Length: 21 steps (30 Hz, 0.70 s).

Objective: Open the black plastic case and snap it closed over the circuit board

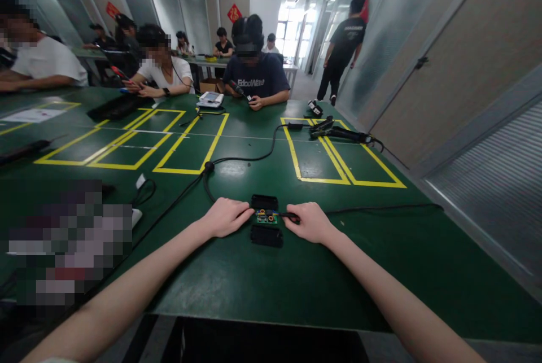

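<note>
Just below the frame's centre, a small green circuit board (266,217) sits between an upper black shell (265,201) and a lower black shell (266,236); at its right end the right hand (308,222) pinches a black cable (291,217), while the left hand (229,217) curls at its left end, its grip impossible to tell

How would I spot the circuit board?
On the green table, find the wearer's left hand and right hand. Between them, flanked by two black casing pieces, is the circuit board. Unlike those pieces, it's green with orange rings.
</note>
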Available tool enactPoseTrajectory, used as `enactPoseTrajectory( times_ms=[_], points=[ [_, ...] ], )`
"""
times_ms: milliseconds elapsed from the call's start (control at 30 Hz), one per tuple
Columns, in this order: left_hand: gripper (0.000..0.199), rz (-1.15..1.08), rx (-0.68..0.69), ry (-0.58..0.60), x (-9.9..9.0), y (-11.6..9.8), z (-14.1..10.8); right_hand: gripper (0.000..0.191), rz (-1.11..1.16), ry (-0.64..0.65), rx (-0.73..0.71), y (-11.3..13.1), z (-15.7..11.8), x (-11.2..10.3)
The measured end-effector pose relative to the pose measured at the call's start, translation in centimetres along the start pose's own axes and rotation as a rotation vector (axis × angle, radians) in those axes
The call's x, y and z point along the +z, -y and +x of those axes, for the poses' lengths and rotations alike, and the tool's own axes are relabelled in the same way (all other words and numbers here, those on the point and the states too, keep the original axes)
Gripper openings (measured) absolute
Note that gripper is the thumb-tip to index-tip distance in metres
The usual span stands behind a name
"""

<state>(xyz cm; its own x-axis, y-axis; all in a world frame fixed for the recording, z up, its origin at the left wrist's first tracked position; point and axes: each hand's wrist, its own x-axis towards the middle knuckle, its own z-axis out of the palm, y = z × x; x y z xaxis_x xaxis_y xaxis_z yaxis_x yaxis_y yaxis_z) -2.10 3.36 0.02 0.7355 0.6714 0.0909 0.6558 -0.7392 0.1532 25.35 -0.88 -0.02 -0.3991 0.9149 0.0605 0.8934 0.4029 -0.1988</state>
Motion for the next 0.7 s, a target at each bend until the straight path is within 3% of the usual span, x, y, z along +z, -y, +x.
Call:
enactPoseTrajectory(
  times_ms=[167, 267, 500, 700],
  points=[
    [0.038, -0.073, -0.055, -0.032, -0.2, 0.1, -0.5, 0.014, 0.157, -0.096, -0.070, -0.7, 0.0, 0.5],
    [0.025, -0.231, -0.088, -0.047, -0.6, 0.2, -0.8, 0.023, 0.218, -0.096, -0.040, -0.5, -0.2, 0.4],
    [0.061, -0.448, -0.108, -0.053, -1.1, 0.9, -1.2, 0.082, 0.251, -0.023, -0.045, -0.7, -0.3, -0.1],
    [0.066, -0.428, -0.121, -0.042, -1.1, 0.8, -1.0, 0.082, 0.222, 0.001, -0.062, -1.0, -0.2, 0.1]
  ],
)
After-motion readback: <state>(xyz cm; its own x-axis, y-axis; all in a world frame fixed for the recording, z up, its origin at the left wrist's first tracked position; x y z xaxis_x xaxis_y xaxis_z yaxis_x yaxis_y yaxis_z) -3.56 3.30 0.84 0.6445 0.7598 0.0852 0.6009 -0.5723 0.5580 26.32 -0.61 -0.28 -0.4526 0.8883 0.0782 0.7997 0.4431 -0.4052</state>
